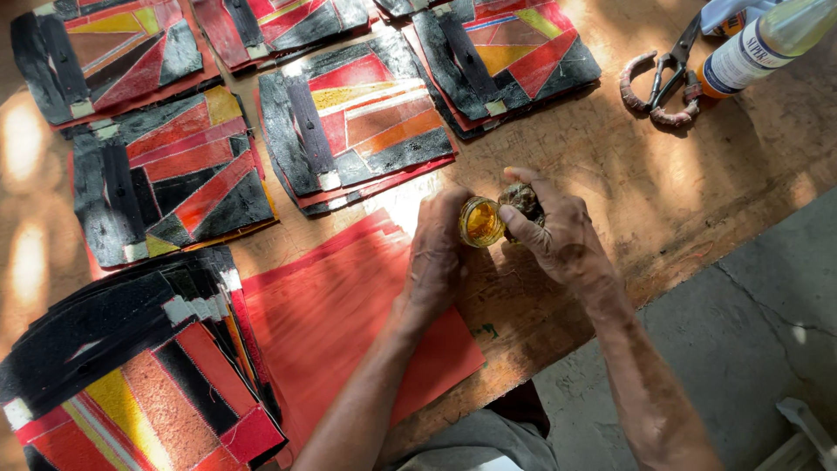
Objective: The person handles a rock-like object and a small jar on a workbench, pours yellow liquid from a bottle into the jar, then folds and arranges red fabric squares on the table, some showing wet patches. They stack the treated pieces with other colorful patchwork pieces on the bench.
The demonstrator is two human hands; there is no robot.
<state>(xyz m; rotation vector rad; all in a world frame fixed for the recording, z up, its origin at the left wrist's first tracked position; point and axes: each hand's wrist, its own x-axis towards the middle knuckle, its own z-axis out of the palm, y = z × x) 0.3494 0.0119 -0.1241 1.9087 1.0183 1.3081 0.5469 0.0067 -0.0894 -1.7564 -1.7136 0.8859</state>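
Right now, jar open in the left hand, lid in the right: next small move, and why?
Probably set the lid down on the bare wooden table. The right hand is taken up by it, the left hand holds the small jar open with yellow paste showing, and a free hand could reach in.

Bare wooden tabletop (645, 187) lies open to the right of the right hand (558, 235), running to the table edge; passage there is unobstructed. Farther back right, scissors (667, 83) and a lying bottle (750, 48) block the corner. Left of the left hand (436, 253), a red sheet (349, 323) covers the surface flat. Patchwork panels (357, 122) crowd the rear and left, overlapping, leaving only narrow strips of wood between stacks.
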